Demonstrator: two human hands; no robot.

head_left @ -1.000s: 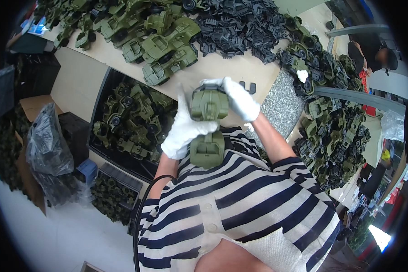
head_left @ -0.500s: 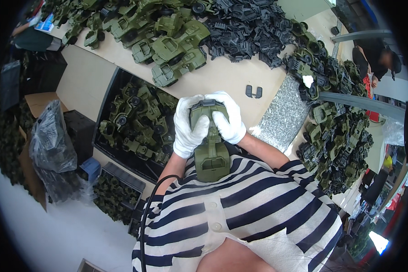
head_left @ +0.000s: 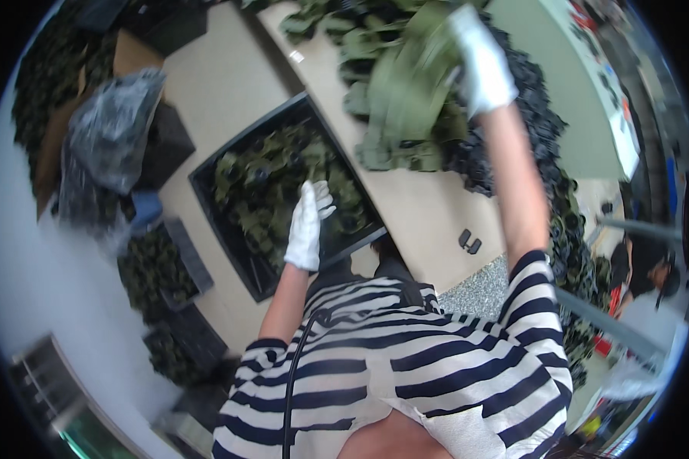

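Note:
My left hand (head_left: pixel 308 226), in a white glove, is held over a black bin (head_left: pixel 256 284) of green toy vehicles (head_left: pixel 264 183). Its fingers are stretched out and nothing shows in them. Far out at the top, my gloved right hand (head_left: pixel 482 65) is at the pile of green toy vehicle bodies (head_left: pixel 398 153). A green toy vehicle body (head_left: pixel 413 76) beside its fingers is smeared along with the hand and appears to be gripped by it. The exact finger contact is blurred.
Black plastic parts (head_left: pixel 543 99) are heaped behind my right arm. A small black part (head_left: pixel 469 242) lies on the pale table (head_left: pixel 417 206). Boxes with plastic wrapping (head_left: pixel 115 130) stand at the left. Metal bars (head_left: pixel 612 325) and another person (head_left: pixel 643 268) are at the right.
Both hands have parted from the green toy vehicle held at my chest. My left hand has moved over the bin, my right out to the pile. The view has swung left.

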